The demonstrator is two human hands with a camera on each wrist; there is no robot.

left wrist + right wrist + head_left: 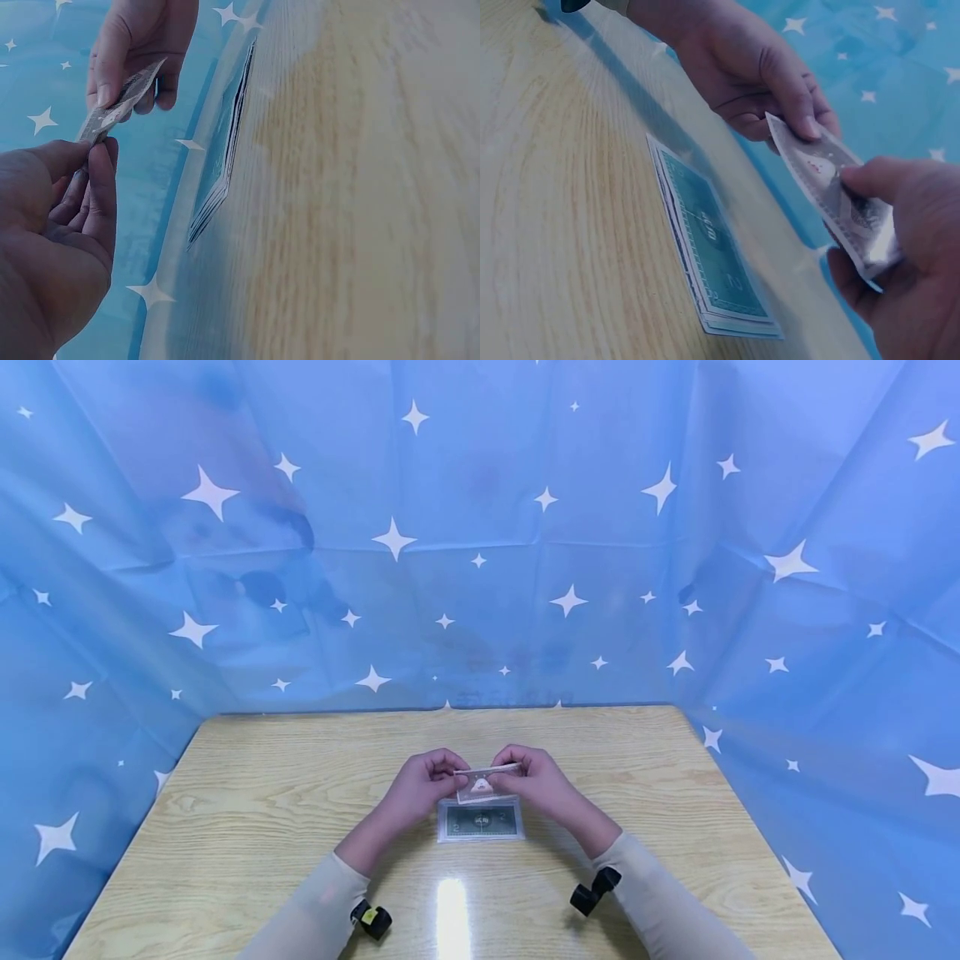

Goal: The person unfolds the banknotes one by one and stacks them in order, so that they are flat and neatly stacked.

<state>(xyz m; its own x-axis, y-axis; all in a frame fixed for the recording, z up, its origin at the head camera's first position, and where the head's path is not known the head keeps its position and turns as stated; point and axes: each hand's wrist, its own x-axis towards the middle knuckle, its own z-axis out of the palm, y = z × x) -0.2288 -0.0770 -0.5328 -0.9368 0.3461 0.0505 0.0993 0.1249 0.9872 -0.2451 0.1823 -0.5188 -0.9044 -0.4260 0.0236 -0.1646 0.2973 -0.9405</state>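
Note:
A thin rectangular play banknote [474, 792], greyish pink with a white figure printed on it, is held up between both hands. My left hand [420, 789] pinches its left end between thumb and fingers. At the other end my right hand [542, 785] pinches it, the thumb lying on the printed face in the right wrist view. Just below, a small stack of green play banknotes [705, 232] lies flat on the table, each visible edge pale. The top note shows a "2" and a round emblem. Neither hand touches the stack.
The light wood table [300, 843] reaches out around both arms. A blue cloth with white stars [480, 468] hangs behind and at the sides. Each wrist carries a small black camera, such as the left one [375, 922]. Glare marks the table's front.

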